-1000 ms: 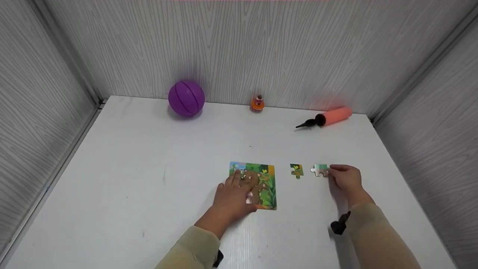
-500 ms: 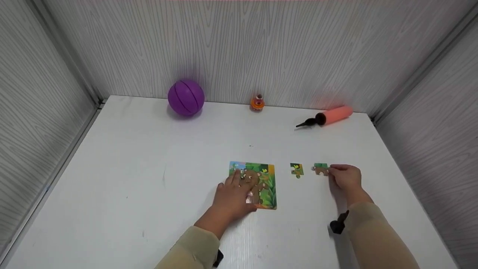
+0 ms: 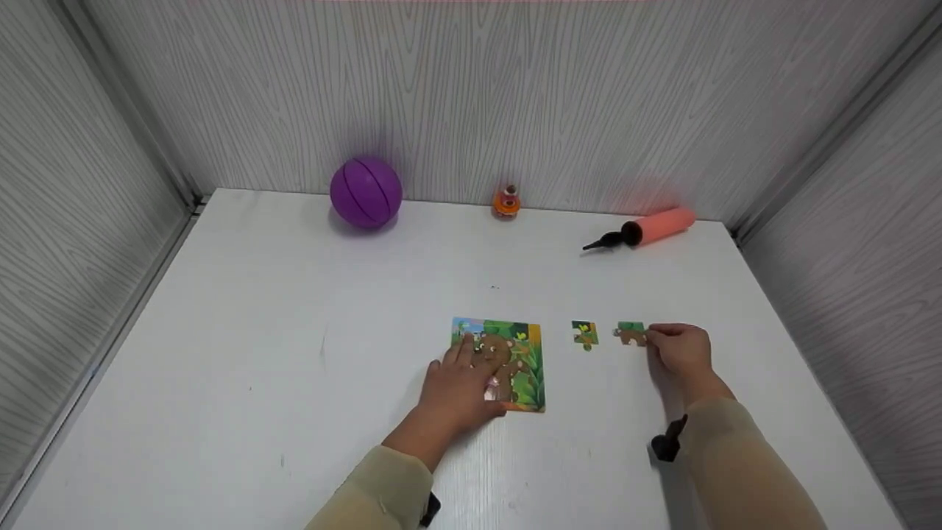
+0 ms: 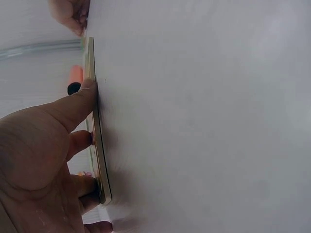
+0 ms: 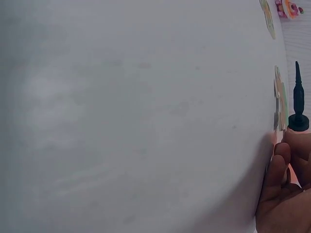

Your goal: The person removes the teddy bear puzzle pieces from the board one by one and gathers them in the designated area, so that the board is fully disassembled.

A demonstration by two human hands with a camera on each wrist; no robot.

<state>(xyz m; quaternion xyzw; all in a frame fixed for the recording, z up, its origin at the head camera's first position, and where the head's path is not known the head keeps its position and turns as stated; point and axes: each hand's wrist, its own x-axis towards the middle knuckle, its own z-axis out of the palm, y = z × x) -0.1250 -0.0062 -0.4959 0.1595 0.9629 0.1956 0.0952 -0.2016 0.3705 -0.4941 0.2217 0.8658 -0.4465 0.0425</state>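
Observation:
My left hand lies over the left side of a bear picture puzzle, a flat board on the white table. Its fingers reach across the picture and cover part of it, while the thumb touches the board's near edge. To the right, my right hand pinches the right side of a small brown and green jigsaw piece between thumb and fingertips. That jigsaw piece is tilted off the tabletop in the right wrist view. Another jigsaw piece, with a yellow patch, lies between board and right hand.
A purple ball stands at the back left of the white table. An orange toy figure is at the back middle, and a coral hand pump with a black nozzle lies at the back right. Grey panels surround the table.
The jigsaw piece in my right hand has tipped slightly, so its glare is gone and its brown and green picture shows. Both hands have stayed in nearly the same place.

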